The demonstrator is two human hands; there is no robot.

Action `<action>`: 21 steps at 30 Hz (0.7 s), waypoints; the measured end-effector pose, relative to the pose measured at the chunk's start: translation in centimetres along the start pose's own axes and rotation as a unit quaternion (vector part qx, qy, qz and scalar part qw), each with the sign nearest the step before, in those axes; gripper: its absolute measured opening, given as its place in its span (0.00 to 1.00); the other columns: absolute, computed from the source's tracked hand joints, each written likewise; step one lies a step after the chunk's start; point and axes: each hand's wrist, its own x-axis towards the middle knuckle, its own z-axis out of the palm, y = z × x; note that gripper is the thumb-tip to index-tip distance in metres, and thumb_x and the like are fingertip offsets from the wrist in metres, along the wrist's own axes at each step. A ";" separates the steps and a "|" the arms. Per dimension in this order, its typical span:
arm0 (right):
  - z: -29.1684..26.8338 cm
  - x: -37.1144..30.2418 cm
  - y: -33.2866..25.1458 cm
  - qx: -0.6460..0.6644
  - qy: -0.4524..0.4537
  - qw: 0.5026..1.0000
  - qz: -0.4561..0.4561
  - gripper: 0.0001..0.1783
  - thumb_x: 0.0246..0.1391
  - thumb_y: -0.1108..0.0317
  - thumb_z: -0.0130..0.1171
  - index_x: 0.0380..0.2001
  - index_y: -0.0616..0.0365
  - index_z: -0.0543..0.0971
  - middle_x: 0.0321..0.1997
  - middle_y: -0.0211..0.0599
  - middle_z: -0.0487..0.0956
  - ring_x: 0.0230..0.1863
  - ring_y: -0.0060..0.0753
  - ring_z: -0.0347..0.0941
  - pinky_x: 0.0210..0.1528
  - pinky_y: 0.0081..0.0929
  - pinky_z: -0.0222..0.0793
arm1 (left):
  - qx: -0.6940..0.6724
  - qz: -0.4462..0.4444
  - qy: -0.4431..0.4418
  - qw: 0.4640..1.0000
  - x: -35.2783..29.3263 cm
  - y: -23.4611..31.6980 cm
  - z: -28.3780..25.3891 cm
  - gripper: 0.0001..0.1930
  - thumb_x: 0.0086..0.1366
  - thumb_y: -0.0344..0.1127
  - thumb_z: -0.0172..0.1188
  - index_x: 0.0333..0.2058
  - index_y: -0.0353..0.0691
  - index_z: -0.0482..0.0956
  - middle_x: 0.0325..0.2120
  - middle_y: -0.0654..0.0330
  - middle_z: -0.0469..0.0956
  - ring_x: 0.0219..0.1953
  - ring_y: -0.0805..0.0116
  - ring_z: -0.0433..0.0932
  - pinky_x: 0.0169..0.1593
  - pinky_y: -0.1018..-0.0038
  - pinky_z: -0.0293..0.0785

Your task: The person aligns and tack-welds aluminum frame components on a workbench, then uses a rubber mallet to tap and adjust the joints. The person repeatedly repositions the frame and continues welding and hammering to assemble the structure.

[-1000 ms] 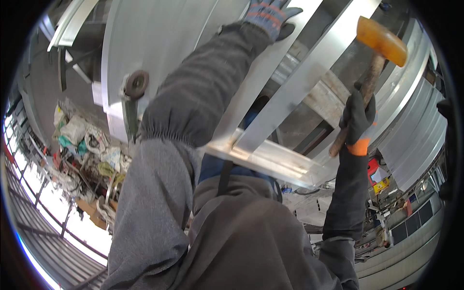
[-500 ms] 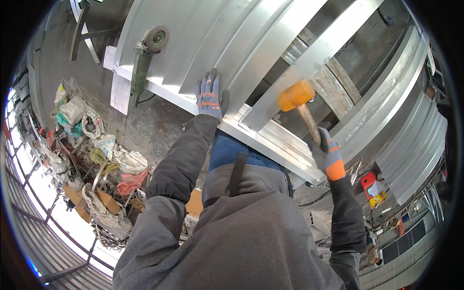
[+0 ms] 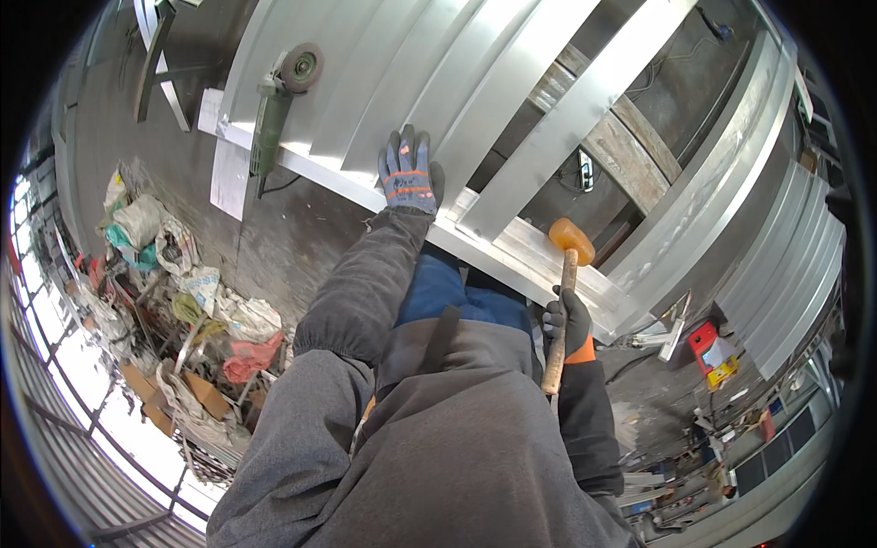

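My left hand (image 3: 408, 173), in a grey and orange glove, lies flat with its fingers stretched out on the ribbed silver metal slats (image 3: 379, 100), close to the near rail (image 3: 475, 254) of the metal frame. In my right hand (image 3: 574, 321) is a mallet (image 3: 572, 239) with an orange head and a wooden handle. My fingers wrap round the handle, and the head is over the near rail's inner edge; whether it touches, I cannot tell. One silver slat (image 3: 571, 123) runs slantwise from the near rail, with gaps on both sides.
A green angle grinder (image 3: 268, 132) rests across the frame's left end. Boards (image 3: 630, 160) show beneath the gaps. Sacks and scrap (image 3: 196, 283) are heaped on the floor at left. At right are stacked ribbed panels (image 3: 786, 265) and a red and yellow object (image 3: 710, 354).
My right hand has brought the mallet down and to the left, from above the gap to the near rail. My left hand has shifted slightly right, still flat on the slats.
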 end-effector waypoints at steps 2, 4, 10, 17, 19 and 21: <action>1.1 -0.1 2.2 -0.021 0.015 1.000 -0.014 0.19 0.66 0.55 0.55 0.52 0.53 0.70 0.22 0.29 0.69 0.17 0.21 0.65 0.15 0.18 0.62 | 0.016 -0.001 -0.013 1.000 0.0 0.0 0.1 0.33 0.65 0.42 0.57 0.68 0.46 0.63 0.72 0.48 0.54 0.73 0.43 0.52 0.72 0.47 0.50; 2.8 -0.9 4.2 -0.026 -0.001 1.000 -0.018 0.19 0.66 0.55 0.56 0.52 0.55 0.70 0.25 0.29 0.72 0.17 0.20 0.67 0.15 0.17 0.63 | 0.024 0.000 -0.025 0.999 -0.1 -0.1 0.3 0.34 0.65 0.43 0.57 0.68 0.45 0.62 0.72 0.47 0.53 0.73 0.43 0.52 0.72 0.47 0.49; 1.3 -2.3 8.0 0.008 -0.051 0.993 -0.105 0.12 0.66 0.56 0.57 0.44 0.50 0.73 0.25 0.26 0.72 0.16 0.16 0.65 0.14 0.16 0.63 | 0.084 0.001 -0.072 0.994 -0.1 -0.3 0.8 0.35 0.67 0.45 0.55 0.71 0.44 0.58 0.74 0.49 0.50 0.74 0.43 0.49 0.73 0.47 0.48; 3.1 1.6 11.9 0.211 0.183 0.942 -0.186 0.21 0.67 0.43 0.50 0.41 0.49 0.70 0.22 0.27 0.69 0.17 0.23 0.65 0.17 0.27 0.64 | 0.077 0.007 -0.052 0.996 -0.4 0.1 0.4 0.34 0.70 0.48 0.51 0.71 0.43 0.57 0.74 0.48 0.50 0.74 0.44 0.49 0.73 0.47 0.46; 6.6 1.1 14.5 0.191 -0.039 0.981 0.024 0.16 0.69 0.48 0.51 0.39 0.48 0.71 0.21 0.25 0.68 0.17 0.21 0.64 0.18 0.24 0.62 | 0.073 0.027 -0.025 0.997 -0.4 -0.1 0.3 0.34 0.70 0.48 0.50 0.71 0.43 0.57 0.74 0.48 0.50 0.74 0.44 0.49 0.73 0.48 0.46; 7.3 0.4 14.1 -0.036 0.002 0.993 -0.114 0.17 0.66 0.47 0.55 0.41 0.48 0.70 0.21 0.29 0.69 0.15 0.25 0.65 0.13 0.30 0.63 | 0.090 0.020 -0.073 0.993 -0.5 -0.3 0.3 0.34 0.70 0.48 0.50 0.71 0.44 0.58 0.74 0.48 0.50 0.74 0.45 0.49 0.73 0.48 0.46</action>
